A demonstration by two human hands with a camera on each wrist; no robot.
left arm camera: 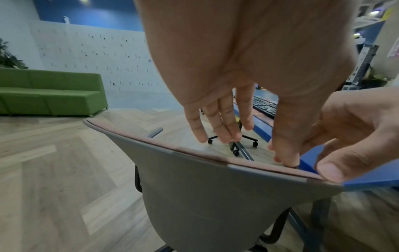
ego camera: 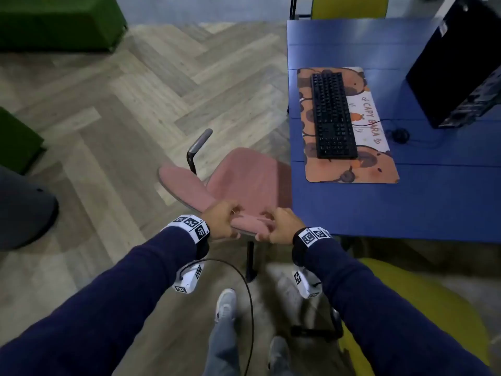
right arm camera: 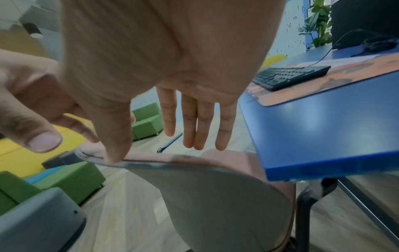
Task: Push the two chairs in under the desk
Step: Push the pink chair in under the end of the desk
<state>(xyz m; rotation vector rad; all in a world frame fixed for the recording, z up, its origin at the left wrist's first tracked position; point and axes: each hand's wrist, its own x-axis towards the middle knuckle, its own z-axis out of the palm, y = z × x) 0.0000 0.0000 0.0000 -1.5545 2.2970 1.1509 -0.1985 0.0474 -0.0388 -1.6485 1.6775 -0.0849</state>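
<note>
A pink chair (ego camera: 244, 175) with a grey shell back stands at the near left corner of the blue desk (ego camera: 433, 204), its seat just reaching the desk's edge. My left hand (ego camera: 222, 221) and right hand (ego camera: 282, 226) lie side by side on the top rim of its backrest (left arm camera: 215, 196). The wrist views show the fingers (left arm camera: 224, 122) of the left and those (right arm camera: 194, 119) of the right straight, reaching over the rim, with each thumb resting on it. A yellow chair (ego camera: 420, 308) stands close at my right, out from the desk.
On the desk lie a black keyboard (ego camera: 333, 115) on an orange mat (ego camera: 379, 164) and a black computer tower (ego camera: 461, 63). Green sofas (ego camera: 54, 20) stand at the far left, a grey rounded object (ego camera: 24, 207) at the left, and another yellow chair (ego camera: 349, 6) beyond the desk. Wood floor lies between.
</note>
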